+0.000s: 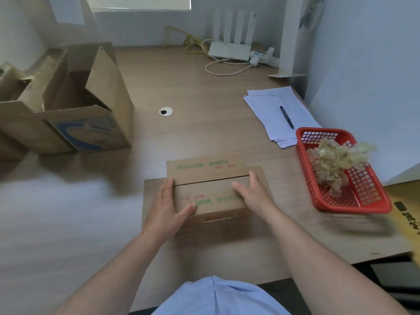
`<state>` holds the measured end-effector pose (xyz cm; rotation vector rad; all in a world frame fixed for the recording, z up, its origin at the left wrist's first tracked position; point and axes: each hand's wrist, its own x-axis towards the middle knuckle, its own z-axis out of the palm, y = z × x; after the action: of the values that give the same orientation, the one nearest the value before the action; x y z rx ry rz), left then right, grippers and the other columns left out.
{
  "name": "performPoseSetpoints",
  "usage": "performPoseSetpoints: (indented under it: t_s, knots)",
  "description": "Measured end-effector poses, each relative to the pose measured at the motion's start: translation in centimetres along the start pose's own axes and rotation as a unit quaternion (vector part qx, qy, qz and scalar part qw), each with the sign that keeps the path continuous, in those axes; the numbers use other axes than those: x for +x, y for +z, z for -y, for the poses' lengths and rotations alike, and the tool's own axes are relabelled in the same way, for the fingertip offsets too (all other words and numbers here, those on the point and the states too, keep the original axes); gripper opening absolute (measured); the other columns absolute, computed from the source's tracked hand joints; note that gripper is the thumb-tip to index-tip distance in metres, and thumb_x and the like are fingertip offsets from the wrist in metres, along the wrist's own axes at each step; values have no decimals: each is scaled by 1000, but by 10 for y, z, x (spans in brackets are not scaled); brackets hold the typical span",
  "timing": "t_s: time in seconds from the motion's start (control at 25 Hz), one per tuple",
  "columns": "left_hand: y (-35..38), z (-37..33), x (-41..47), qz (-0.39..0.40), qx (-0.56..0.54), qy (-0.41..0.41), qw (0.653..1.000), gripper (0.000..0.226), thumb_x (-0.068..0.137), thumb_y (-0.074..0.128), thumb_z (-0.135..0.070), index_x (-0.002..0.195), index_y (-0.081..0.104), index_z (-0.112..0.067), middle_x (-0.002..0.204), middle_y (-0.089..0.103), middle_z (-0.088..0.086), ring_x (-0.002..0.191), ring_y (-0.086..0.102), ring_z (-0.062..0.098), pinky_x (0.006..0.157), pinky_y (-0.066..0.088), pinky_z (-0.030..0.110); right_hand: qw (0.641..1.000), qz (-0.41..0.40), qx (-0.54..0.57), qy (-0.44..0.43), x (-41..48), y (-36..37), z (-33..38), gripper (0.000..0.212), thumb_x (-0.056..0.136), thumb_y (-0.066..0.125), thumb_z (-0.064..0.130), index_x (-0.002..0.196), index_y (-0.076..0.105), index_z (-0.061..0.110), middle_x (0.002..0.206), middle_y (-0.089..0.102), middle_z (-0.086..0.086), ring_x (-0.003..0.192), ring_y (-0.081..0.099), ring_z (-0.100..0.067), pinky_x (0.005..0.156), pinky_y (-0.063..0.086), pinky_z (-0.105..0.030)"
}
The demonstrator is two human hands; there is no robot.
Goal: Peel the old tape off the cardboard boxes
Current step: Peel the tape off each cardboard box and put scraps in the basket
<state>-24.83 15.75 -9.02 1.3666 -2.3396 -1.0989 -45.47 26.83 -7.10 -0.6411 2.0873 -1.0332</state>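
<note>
A small cardboard box (208, 178) with green and red print lies in front of me on the desk, its two top flaps meeting along a dark seam. My left hand (167, 208) holds the box's left side, thumb across the near top flap. My right hand (252, 192) holds the right side, fingers along the edge and thumb on top. A short pale strip of tape (216, 220) shows on the box's near face. A red plastic basket (341, 169) at the right holds a wad of peeled yellowish tape (338, 160).
A large open cardboard box (75, 98) stands at the left, more boxes behind it. Papers (272, 110) with a pen (286, 117) lie right of centre. A router (229, 51) and cables sit at the back. A cable hole (166, 111) is mid-desk.
</note>
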Motion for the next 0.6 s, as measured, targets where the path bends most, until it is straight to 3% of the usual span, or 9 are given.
performPoseSetpoints:
  t_s: [0.12,0.2,0.28,0.4,0.44,0.52,0.6]
  knots:
    - [-16,13,0,-38,-84,-61,994,104,75,79,-34,152,11,-20,145,38,-3,135,36,19,110,32,34,1000,15,12,-7,-1,21,2,79,82,70,18,147,26,14,138,46,-1,122,46,-15,99,34,-23]
    - [-22,22,1,-19,-153,-78,985,99,71,83,-25,147,20,-21,133,48,-5,127,46,21,107,38,38,998,36,56,6,-1,23,-2,79,82,69,12,148,26,15,134,47,1,117,49,-14,96,39,-25]
    - [-26,30,-1,12,-187,-80,979,98,66,84,-28,146,27,-23,135,51,1,126,48,24,107,39,46,994,46,99,21,2,21,-4,76,85,64,9,149,25,17,136,48,-3,120,50,-17,98,42,-29]
    - [-30,34,-4,25,-220,-72,973,101,61,82,-33,146,30,-27,134,53,1,123,52,21,105,43,46,996,48,80,5,11,14,-2,70,90,61,18,149,26,24,136,50,-6,121,52,-19,102,41,-31]
    - [-30,35,-5,27,-236,-69,969,100,63,85,-29,147,29,-27,134,54,0,120,55,19,104,44,46,996,51,74,-2,13,12,1,68,91,60,22,149,26,28,130,55,-3,113,56,-16,96,45,-27]
    - [-30,37,-5,29,-255,-65,964,101,69,86,-18,149,26,-27,134,54,-1,118,57,16,103,45,44,996,48,69,-10,18,8,9,60,92,59,32,144,30,37,110,61,9,88,60,-3,67,48,-12]
    - [-31,39,-5,29,-252,-68,965,100,71,85,-18,150,24,-29,132,54,-5,115,58,11,101,47,38,997,26,75,-10,24,7,16,44,90,57,44,133,46,39,105,60,11,83,55,-2,54,44,-10]
